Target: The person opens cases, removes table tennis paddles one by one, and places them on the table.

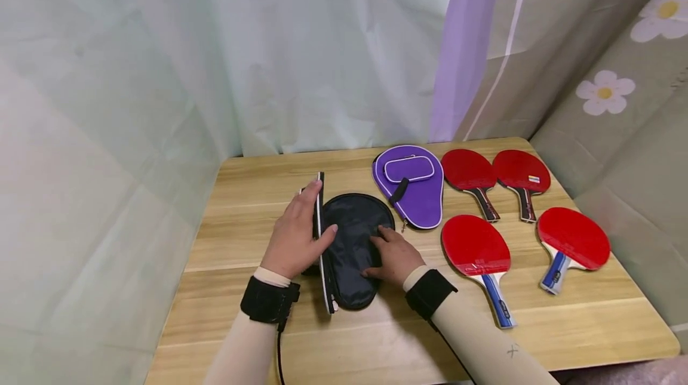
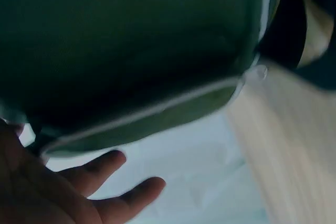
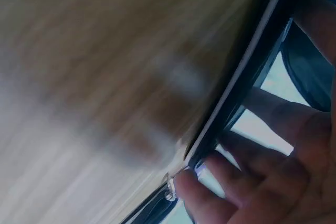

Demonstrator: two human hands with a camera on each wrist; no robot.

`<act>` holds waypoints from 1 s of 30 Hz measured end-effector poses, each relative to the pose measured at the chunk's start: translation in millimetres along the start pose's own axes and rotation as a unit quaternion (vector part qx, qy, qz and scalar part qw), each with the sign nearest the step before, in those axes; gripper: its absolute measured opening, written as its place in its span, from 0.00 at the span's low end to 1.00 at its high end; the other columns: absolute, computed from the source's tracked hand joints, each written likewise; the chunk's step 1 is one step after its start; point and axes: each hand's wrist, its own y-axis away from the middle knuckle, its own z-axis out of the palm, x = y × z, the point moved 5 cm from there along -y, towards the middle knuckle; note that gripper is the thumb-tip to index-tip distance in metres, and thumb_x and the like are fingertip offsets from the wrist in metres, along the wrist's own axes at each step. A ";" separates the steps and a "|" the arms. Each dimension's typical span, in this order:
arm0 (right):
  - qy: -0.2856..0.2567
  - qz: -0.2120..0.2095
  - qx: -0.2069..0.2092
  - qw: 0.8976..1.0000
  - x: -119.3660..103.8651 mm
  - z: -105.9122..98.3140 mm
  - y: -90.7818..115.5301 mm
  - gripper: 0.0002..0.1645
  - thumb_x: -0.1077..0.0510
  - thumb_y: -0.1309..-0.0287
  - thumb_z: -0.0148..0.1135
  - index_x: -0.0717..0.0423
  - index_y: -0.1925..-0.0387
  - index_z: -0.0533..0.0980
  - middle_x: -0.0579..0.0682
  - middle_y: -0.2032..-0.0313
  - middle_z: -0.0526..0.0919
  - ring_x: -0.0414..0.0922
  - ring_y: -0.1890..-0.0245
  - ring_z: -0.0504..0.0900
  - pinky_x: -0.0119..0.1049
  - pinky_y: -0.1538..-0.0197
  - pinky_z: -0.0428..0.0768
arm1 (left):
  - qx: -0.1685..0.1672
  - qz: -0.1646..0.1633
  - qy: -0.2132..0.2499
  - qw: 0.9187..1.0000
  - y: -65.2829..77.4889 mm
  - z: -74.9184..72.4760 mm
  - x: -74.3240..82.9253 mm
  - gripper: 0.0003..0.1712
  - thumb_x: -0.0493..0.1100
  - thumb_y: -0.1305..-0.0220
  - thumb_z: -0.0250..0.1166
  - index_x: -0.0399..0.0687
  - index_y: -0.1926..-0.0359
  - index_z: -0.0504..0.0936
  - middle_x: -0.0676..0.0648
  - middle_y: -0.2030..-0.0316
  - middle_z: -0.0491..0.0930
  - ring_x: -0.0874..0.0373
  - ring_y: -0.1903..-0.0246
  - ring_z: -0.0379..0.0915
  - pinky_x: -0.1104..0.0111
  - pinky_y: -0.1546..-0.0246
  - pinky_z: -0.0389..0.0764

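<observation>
A black table tennis racket case [image 1: 355, 218] lies unfolded on the table, one half flat and the other standing upright with its white-piped zip edge [image 1: 321, 212]. My left hand [image 1: 295, 236] holds the raised half, fingers along its outer side and thumb across to the inner side. In the left wrist view, two fingers [image 2: 136, 198] stretch out below the dark case's pocket [image 2: 173, 119]. My right hand [image 1: 395, 256] rests its fingertips on the dark flat half. The right wrist view shows its fingers [image 3: 236, 177] beside the case's rim and a zip pull [image 3: 170, 188].
A purple racket case [image 1: 421, 200] with a small pocket lies behind my right hand. Several red rackets are spread on the right: two with dark handles at the back [image 1: 467, 169], two with blue handles nearer [image 1: 475, 245]. Curtains enclose the wooden table [image 1: 231, 212].
</observation>
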 end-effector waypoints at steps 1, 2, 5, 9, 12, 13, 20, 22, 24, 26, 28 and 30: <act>0.000 0.007 -0.002 1.000 -3.9 -8.0 4.1 0.52 0.38 0.46 0.90 0.60 0.26 0.82 0.70 0.17 0.70 0.71 0.16 0.70 0.65 0.16 0.73 | -0.005 0.001 0.009 1.000 -1.0 5.6 2.1 0.57 0.57 0.25 0.71 0.54 0.07 0.50 0.39 0.08 0.53 0.28 0.13 0.59 0.30 0.20 0.73; 0.001 0.014 -0.004 1.000 -7.8 -16.0 7.9 0.51 0.40 0.45 0.89 0.60 0.27 0.82 0.73 0.17 0.69 0.74 0.16 0.68 0.67 0.16 0.72 | -0.011 0.000 0.018 1.000 -1.7 11.3 4.3 0.59 0.56 0.26 0.71 0.54 0.06 0.48 0.39 0.06 0.46 0.28 0.12 0.56 0.31 0.19 0.71; 0.021 0.028 -0.007 0.999 -8.5 -26.1 12.5 0.49 0.38 0.43 0.87 0.56 0.26 0.82 0.77 0.17 0.66 0.77 0.15 0.66 0.68 0.15 0.71 | -0.035 -0.005 0.042 0.998 -3.2 27.5 9.9 0.64 0.59 0.27 0.73 0.56 0.05 0.42 0.39 0.06 0.30 0.26 0.10 0.48 0.31 0.19 0.71; 0.026 0.033 -0.005 0.999 -5.0 -27.8 13.3 0.51 0.37 0.42 0.86 0.58 0.25 0.81 0.75 0.17 0.68 0.74 0.15 0.66 0.66 0.14 0.70 | -0.061 -0.010 0.046 0.997 -5.3 44.7 15.7 0.66 0.62 0.29 0.75 0.59 0.05 0.42 0.38 0.06 0.25 0.18 0.11 0.43 0.28 0.18 0.68; 0.029 0.038 -0.011 0.999 -3.1 -27.6 13.6 0.53 0.35 0.41 0.85 0.60 0.24 0.80 0.73 0.17 0.69 0.72 0.14 0.67 0.66 0.14 0.70 | -0.072 -0.017 0.035 0.997 -6.4 54.7 17.2 0.65 0.65 0.31 0.74 0.63 0.06 0.46 0.36 0.06 0.29 0.11 0.14 0.40 0.21 0.20 0.64; 0.031 0.040 -0.012 0.999 -2.6 -28.1 13.8 0.54 0.35 0.41 0.85 0.61 0.24 0.79 0.72 0.17 0.69 0.71 0.14 0.67 0.65 0.14 0.70 | -0.078 -0.021 0.029 0.996 -6.5 58.4 16.9 0.64 0.67 0.31 0.74 0.65 0.06 0.48 0.35 0.06 0.31 0.10 0.14 0.40 0.19 0.21 0.63; 0.034 0.045 -0.006 0.998 1.2 -30.6 15.4 0.58 0.35 0.40 0.84 0.67 0.21 0.74 0.67 0.18 0.74 0.68 0.14 0.69 0.65 0.14 0.71 | -0.141 -0.037 -0.035 0.989 -2.1 81.0 15.5 0.54 0.77 0.31 0.69 0.86 0.10 0.56 0.40 0.05 0.38 0.13 0.12 0.32 0.08 0.33 0.63; 0.035 0.044 -0.009 0.998 0.4 -32.4 16.4 0.58 0.35 0.38 0.83 0.67 0.21 0.74 0.65 0.18 0.74 0.67 0.14 0.69 0.68 0.15 0.71 | -0.160 -0.041 -0.057 0.985 -0.3 86.6 16.3 0.51 0.79 0.32 0.69 0.91 0.12 0.59 0.42 0.05 0.40 0.12 0.12 0.32 0.06 0.36 0.63; 0.038 0.039 -0.010 0.998 -0.8 -33.7 17.3 0.58 0.36 0.38 0.83 0.66 0.20 0.73 0.65 0.17 0.74 0.67 0.14 0.69 0.71 0.16 0.71 | -0.171 -0.043 -0.071 0.982 1.1 90.5 17.5 0.48 0.79 0.32 0.69 0.92 0.14 0.63 0.41 0.06 0.41 0.12 0.12 0.33 0.06 0.38 0.63; 0.040 0.037 -0.012 0.998 -0.7 -33.0 17.0 0.58 0.37 0.37 0.82 0.67 0.19 0.71 0.64 0.17 0.73 0.66 0.13 0.67 0.72 0.16 0.70 | -0.180 -0.044 -0.082 0.979 1.6 93.6 18.5 0.45 0.78 0.32 0.70 0.92 0.16 0.68 0.41 0.06 0.43 0.12 0.12 0.35 0.06 0.40 0.65; 0.042 0.033 -0.011 0.999 -1.1 -32.7 16.7 0.59 0.37 0.37 0.82 0.68 0.18 0.70 0.65 0.17 0.73 0.66 0.13 0.67 0.73 0.16 0.69 | -0.190 -0.045 -0.094 0.976 2.2 95.7 18.5 0.43 0.78 0.32 0.70 0.90 0.18 0.71 0.40 0.06 0.44 0.13 0.12 0.35 0.07 0.41 0.67; 0.041 0.031 -0.009 0.999 -1.2 -32.0 16.3 0.60 0.38 0.36 0.82 0.69 0.18 0.69 0.65 0.16 0.72 0.66 0.12 0.66 0.73 0.16 0.69 | -0.198 -0.046 -0.103 0.974 2.8 97.2 17.7 0.40 0.79 0.31 0.70 0.88 0.20 0.75 0.40 0.06 0.45 0.14 0.11 0.35 0.07 0.41 0.69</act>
